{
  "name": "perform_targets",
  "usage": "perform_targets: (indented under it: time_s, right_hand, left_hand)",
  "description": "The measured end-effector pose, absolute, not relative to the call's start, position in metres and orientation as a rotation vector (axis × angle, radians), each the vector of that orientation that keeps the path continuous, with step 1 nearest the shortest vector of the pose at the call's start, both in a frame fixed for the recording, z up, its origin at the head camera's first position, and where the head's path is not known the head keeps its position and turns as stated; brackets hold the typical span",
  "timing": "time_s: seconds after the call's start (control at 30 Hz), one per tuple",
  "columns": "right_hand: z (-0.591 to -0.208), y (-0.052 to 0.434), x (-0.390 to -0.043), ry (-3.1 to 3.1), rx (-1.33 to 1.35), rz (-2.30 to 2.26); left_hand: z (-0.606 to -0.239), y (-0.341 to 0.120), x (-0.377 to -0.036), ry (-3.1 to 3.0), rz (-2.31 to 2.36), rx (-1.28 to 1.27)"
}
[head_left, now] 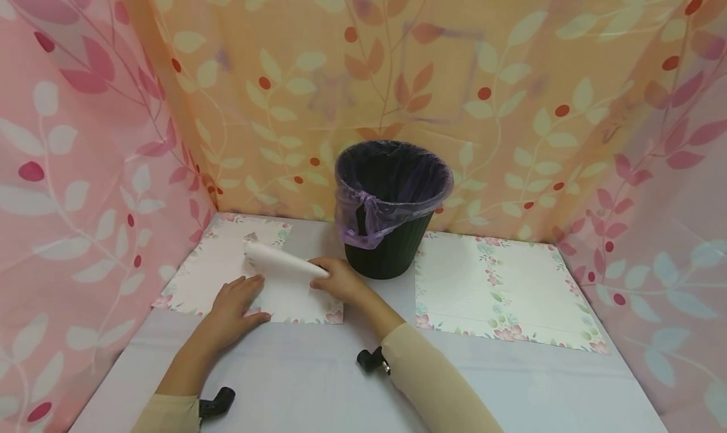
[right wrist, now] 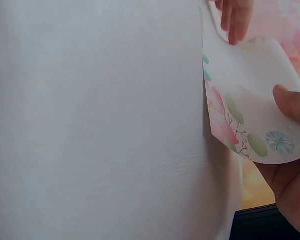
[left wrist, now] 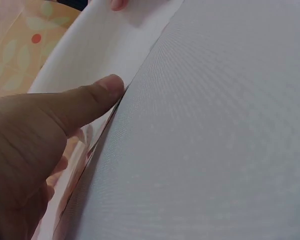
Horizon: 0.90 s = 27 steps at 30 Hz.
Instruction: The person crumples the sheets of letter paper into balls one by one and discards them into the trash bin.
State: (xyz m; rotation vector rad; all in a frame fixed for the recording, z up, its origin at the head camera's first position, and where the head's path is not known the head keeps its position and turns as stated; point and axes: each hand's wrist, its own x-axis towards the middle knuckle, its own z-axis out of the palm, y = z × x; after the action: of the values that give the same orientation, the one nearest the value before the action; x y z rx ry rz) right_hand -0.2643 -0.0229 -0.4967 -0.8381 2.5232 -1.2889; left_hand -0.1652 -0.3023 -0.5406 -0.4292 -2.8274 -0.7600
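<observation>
A white sheet of paper with a pink-and-green floral border [head_left: 295, 303] lies on the table's left side, its far right part raised and bent over. My right hand [head_left: 341, 281] pinches that raised edge; in the right wrist view the thumb [right wrist: 292, 104] lies on top of the paper [right wrist: 250, 80] and the other fingers are under it. My left hand [head_left: 235, 307] rests on the sheet's left part with fingers extended. In the left wrist view its thumb [left wrist: 97, 97] lies along the paper's near edge.
A black bin [head_left: 386, 256] lined with a purple plastic bag [head_left: 369, 221] stands at the back, just beyond my right hand. Another floral-bordered paper [head_left: 460, 288] lies flat on the right. Patterned cloth walls [head_left: 272, 136] enclose the table [head_left: 295, 382] at the back and both sides.
</observation>
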Motion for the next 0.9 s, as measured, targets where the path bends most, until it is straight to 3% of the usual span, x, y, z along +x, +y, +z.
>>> perform_targets:
  time_s: [0.57, 0.9]
  right_hand:
    - [-0.461, -0.006, -0.226, 2.604, -0.796, -1.439]
    - [-0.444, 0.013, -0.192, 2.497, -0.728, -1.635]
  left_hand:
    - [-0.523, -0.287, -0.165, -2.516, -0.949, -0.489]
    - [-0.491, -0.262, -0.156, -2.392, -0.898, -0.541]
